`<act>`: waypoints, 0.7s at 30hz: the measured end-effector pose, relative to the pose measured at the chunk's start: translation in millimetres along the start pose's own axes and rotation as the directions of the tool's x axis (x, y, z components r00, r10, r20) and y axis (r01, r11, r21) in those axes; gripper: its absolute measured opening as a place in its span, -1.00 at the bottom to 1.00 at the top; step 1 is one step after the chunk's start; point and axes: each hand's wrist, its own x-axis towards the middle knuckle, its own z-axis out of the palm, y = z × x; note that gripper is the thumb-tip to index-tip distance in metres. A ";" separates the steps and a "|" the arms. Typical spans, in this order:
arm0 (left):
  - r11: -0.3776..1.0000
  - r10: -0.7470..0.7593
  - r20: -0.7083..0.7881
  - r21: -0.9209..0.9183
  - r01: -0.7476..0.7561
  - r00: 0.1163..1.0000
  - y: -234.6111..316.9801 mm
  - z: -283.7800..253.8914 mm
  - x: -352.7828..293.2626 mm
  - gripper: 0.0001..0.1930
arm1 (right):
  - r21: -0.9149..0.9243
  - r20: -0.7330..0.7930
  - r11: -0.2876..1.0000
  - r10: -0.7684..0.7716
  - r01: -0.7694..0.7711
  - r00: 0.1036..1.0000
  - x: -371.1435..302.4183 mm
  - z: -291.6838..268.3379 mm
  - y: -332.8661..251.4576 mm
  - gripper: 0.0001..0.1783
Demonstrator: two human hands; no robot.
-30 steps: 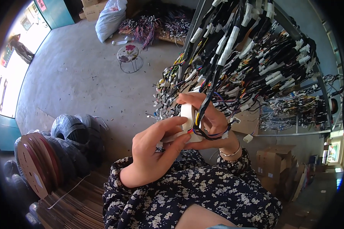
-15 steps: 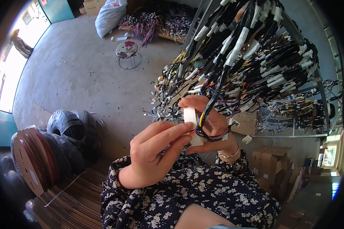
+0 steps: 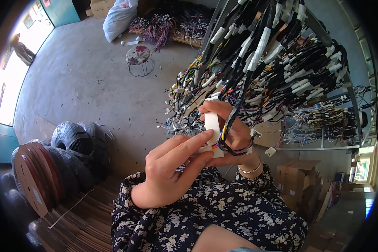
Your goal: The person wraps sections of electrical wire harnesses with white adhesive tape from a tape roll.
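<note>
White connector's (image 3: 213,133) lower end, hidden behind left-hand fingers (image 3: 185,147).

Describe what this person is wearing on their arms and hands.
Both hands are bare, no gloves. The left hand emerges from a dark navy sleeve printed with small white flowers. The right hand has the same floral sleeve, gathered at the cuff, and a thin silver bracelet at the wrist.
</note>
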 end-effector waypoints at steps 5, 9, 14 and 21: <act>0.998 0.065 -0.040 -0.006 -0.065 0.997 -4.5 4.1 2.2 -0.58 | -0.020 -0.001 1.000 -0.023 0.023 1.000 0.0 0.5 0.3 0.25; 0.996 0.090 -0.042 -0.002 -0.090 0.995 -5.4 3.5 4.3 -0.62 | -0.015 -0.010 1.000 0.024 -0.025 1.000 -3.4 1.1 -3.7 0.19; 1.000 0.009 -0.017 -0.006 -0.009 1.000 -4.3 -1.9 4.4 -0.71 | -0.043 0.011 0.996 0.082 -0.081 0.997 -7.7 3.7 -7.4 0.03; 0.979 0.136 -0.053 0.163 -0.125 0.989 5.1 5.3 6.7 -0.79 | 0.152 0.053 0.986 0.066 -0.073 0.996 -11.9 17.2 -8.4 0.17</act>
